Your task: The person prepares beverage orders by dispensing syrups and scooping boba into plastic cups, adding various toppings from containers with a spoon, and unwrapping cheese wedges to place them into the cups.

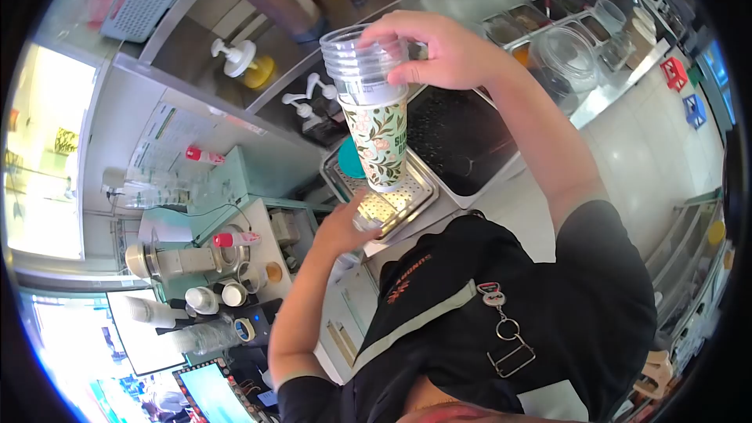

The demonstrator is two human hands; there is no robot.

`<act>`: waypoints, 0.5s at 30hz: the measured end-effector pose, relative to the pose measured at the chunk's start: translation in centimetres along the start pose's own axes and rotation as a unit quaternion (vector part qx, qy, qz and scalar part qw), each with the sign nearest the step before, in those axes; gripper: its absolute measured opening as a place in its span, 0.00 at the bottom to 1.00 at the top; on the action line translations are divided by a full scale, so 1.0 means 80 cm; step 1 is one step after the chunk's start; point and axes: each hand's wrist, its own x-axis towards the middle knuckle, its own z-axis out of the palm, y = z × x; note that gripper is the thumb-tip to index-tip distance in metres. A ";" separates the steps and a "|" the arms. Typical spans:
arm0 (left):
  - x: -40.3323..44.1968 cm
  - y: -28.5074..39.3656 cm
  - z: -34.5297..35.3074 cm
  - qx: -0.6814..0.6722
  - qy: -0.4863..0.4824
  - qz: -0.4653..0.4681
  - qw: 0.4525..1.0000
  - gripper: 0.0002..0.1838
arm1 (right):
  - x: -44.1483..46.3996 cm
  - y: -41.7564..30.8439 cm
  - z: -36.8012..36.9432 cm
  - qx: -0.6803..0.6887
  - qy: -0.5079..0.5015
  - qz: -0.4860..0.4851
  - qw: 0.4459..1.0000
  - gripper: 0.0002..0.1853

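My right hand (427, 51) is closed around the upper part of a stack of clear plastic cups (360, 78). Directly below them, with their lower ends apparently inside it, is a tall paper cup (377, 141) printed with flowers and leaves. This paper cup is upright over a perforated metal drip tray (415, 200); whether its base touches the tray is unclear. At the tray's near left corner, my left hand (345, 229) has its fingers apart, with nothing visible in them. A round teal item (352, 158) lies on the tray, partly behind the paper cup.
Beside the tray sits a dark wet basin (454, 141). Pump bottles (309, 102) stand behind it, and another pump bottle (247, 63) is on the steel shelf. Ingredient containers (540, 23) line the right counter. Stacked cups (207, 337) and a screen (215, 395) are at the lower left.
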 end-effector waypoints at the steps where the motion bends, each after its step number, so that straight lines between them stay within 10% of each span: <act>1: 0.017 0.014 -0.002 0.160 -0.052 -0.075 0.983 0.56 | -0.008 0.002 -0.008 0.030 0.012 0.007 0.999 0.27; 4: 0.080 0.028 0.032 0.453 -0.134 -0.118 0.873 0.50 | -0.032 -0.005 -0.032 0.032 0.002 0.024 0.999 0.27; 10: 0.262 -0.043 0.180 0.605 -0.133 -0.250 0.744 0.40 | -0.068 -0.006 -0.063 0.058 0.010 0.021 0.998 0.26; 15: 0.340 -0.118 0.256 0.923 0.098 -0.078 0.365 0.37 | -0.080 -0.008 -0.076 0.042 0.012 0.017 0.999 0.27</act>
